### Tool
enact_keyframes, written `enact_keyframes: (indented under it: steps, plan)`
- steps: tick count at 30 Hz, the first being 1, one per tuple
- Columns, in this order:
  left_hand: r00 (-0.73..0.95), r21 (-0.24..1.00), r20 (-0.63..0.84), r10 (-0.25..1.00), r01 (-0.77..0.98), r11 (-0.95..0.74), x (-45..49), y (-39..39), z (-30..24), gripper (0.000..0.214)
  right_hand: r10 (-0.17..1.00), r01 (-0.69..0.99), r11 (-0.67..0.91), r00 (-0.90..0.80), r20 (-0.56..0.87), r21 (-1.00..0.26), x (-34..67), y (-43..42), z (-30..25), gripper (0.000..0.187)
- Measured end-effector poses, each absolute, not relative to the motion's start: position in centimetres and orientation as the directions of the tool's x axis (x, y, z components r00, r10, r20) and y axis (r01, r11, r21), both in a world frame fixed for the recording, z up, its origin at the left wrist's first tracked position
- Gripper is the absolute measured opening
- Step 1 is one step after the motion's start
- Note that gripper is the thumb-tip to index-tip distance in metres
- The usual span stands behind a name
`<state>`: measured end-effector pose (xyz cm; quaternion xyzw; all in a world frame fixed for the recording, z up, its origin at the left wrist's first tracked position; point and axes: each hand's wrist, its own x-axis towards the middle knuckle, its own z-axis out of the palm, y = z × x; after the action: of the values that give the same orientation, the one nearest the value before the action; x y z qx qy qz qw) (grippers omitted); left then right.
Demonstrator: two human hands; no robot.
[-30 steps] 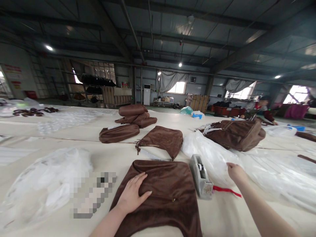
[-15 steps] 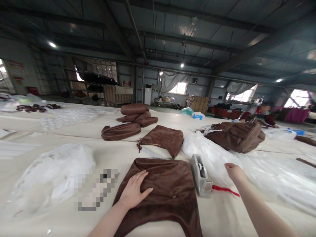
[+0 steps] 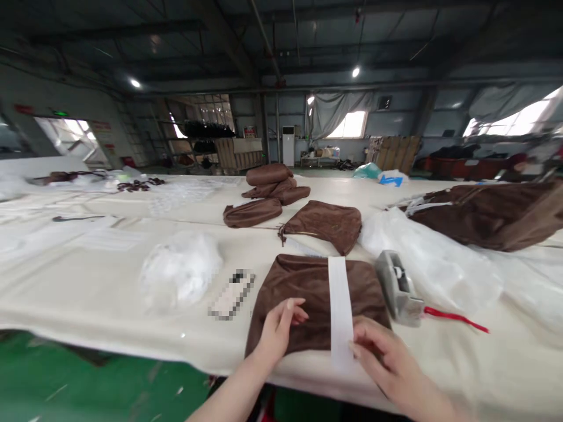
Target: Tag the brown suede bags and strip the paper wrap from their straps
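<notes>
A brown soft bag [image 3: 303,287] lies flat on the table before me. Over its right half runs a long white strip [image 3: 338,293], which looks like paper or thin sheet, from the bag's top edge past its lower edge. My right hand [image 3: 382,351] pinches the strip's right side near the lower end, between thumb and fingers. Above the bag's left part is my left hand [image 3: 281,325], its fingers loosely bent and holding nothing; whether it touches the bag I cannot tell. Just right of the bag stands a grey tape dispenser [image 3: 399,287], with a red ribbon [image 3: 457,318] beside it.
A blurred-out phone [image 3: 233,295] and a crumpled clear plastic bag [image 3: 182,269] lie to the left. Beyond are another brown bag [image 3: 325,223] and several rolled brown pieces [image 3: 253,212]. White plastic [image 3: 431,258] and a large brown bag [image 3: 488,214] are at right.
My right hand has moved left and down from beside the plastic and now holds a white strip over the bag. My left hand has lifted from lying flat. The view has shifted left.
</notes>
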<state>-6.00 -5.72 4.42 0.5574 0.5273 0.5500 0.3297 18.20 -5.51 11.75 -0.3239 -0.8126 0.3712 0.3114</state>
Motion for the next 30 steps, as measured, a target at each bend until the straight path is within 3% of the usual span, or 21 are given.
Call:
enact_keyframes:
  steps: [3,5,8,12,17,20,25,30]
  plan:
    - [-0.141,0.987,0.104,0.985,-0.108,-0.120,-5.2,-9.7,4.1,0.076,0.676,0.237,0.439,-0.723,0.145,-0.867,14.9,-8.7,9.0,0.018]
    - [-0.205,0.982,0.053,0.977,-0.164,-0.088,-5.4,-11.5,3.8,0.072,0.638,0.232,0.392,-0.766,0.081,-0.890,12.8,-9.8,7.1,0.016]
    - [-0.381,0.996,-0.009,0.925,-0.082,-0.024,-7.0,-13.3,3.3,0.050,0.559,0.241,0.336,-0.829,-0.012,-0.911,10.0,-10.9,4.4,0.015]
    - [-0.562,0.993,0.050,0.826,0.114,0.018,-11.3,-16.1,2.6,0.039,0.512,0.293,0.220,-0.847,-0.146,-0.930,7.9,-11.3,0.9,0.021]
    - [-0.543,0.981,0.021,0.839,0.172,0.086,-16.2,-20.2,1.8,0.037,0.526,0.367,-0.041,-0.783,-0.333,-0.929,5.6,-10.4,-3.6,0.055]
    - [-0.502,0.975,-0.049,0.864,0.162,0.150,-17.3,-22.1,1.0,0.038,0.516,0.342,-0.151,-0.773,-0.369,-0.928,3.4,-10.1,-4.9,0.068]
    - [-0.381,0.937,-0.136,0.915,0.251,0.243,-17.8,-24.1,-0.6,0.039,0.464,0.349,-0.093,-0.813,-0.351,-0.932,0.9,-10.8,-4.5,0.041]
    - [-0.263,0.927,-0.144,0.954,0.302,0.223,-18.3,-25.7,-1.1,0.038,0.388,0.234,-0.131,-0.882,-0.267,-0.963,1.4,-11.9,-2.3,0.035]
